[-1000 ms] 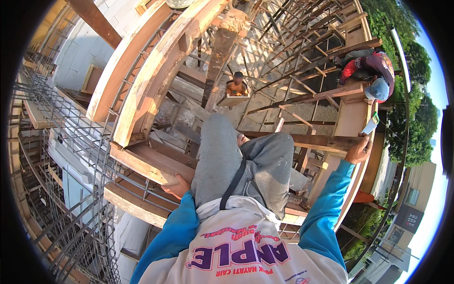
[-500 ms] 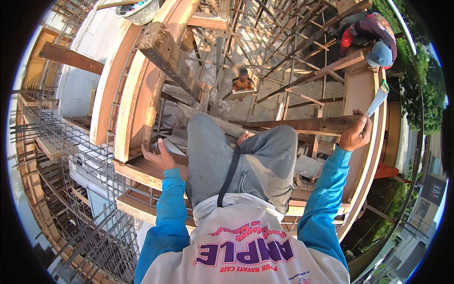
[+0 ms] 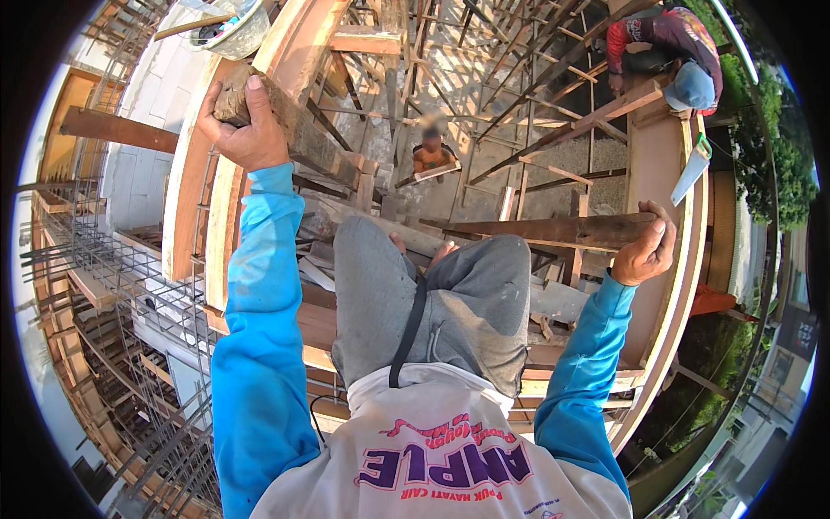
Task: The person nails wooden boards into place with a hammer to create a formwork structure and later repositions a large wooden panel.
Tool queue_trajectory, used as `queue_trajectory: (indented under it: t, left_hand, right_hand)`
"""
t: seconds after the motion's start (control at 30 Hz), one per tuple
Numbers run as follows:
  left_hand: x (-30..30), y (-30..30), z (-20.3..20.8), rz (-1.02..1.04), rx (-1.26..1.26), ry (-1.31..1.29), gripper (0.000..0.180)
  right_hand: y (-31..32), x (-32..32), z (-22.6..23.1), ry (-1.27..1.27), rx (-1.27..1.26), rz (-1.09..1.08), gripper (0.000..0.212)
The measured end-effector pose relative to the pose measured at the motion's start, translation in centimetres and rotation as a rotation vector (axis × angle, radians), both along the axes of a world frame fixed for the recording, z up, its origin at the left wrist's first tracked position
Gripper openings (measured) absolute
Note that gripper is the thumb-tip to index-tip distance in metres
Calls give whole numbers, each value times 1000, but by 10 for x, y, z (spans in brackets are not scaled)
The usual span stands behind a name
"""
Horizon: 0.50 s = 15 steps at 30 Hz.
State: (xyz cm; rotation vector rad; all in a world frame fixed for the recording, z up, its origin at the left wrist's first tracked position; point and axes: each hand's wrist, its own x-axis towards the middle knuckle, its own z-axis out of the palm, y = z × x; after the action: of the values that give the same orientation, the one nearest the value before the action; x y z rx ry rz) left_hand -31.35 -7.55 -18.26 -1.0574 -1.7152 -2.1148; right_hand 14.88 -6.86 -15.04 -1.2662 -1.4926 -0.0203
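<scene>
My left hand (image 3: 249, 130) grips the near end of a thick, weathered wooden beam (image 3: 313, 149), thumb over its end and fingers around the far side. The beam slants away toward the middle, beside the left formwork boards (image 3: 226, 195). On the right, my right hand (image 3: 644, 249) is closed around the end of a dark wooden plank (image 3: 553, 231) that runs across in front of my knees. Just beyond that hand, a handsaw (image 3: 693, 169) with a green handle is at the right formwork (image 3: 653, 173).
A co-worker (image 3: 692, 56) in a blue cap crouches at the upper right. Far below, another person (image 3: 432, 156) holds a board among wooden props. Rebar (image 3: 130, 285) lines the lower left. A grey tub (image 3: 242, 30) stands at the upper left.
My left hand has moved up and forward from the formwork corner beside my knee and taken hold of the thick beam's end. My right hand stays at the plank's end.
</scene>
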Motion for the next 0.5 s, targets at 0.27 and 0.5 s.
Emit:
queue_trajectory:
  t: [0.27, 0.5]
  left_hand:
    - [-11, 7, -17, 93, 108, 105, 60]
    - [-12, 14, -17, 117, 154, 166, 56]
  right_hand:
    - [-46, -72, -25, -43, 197, 235, 35]
    - [-4, -139, -237, 547, -1216, 534, 27]
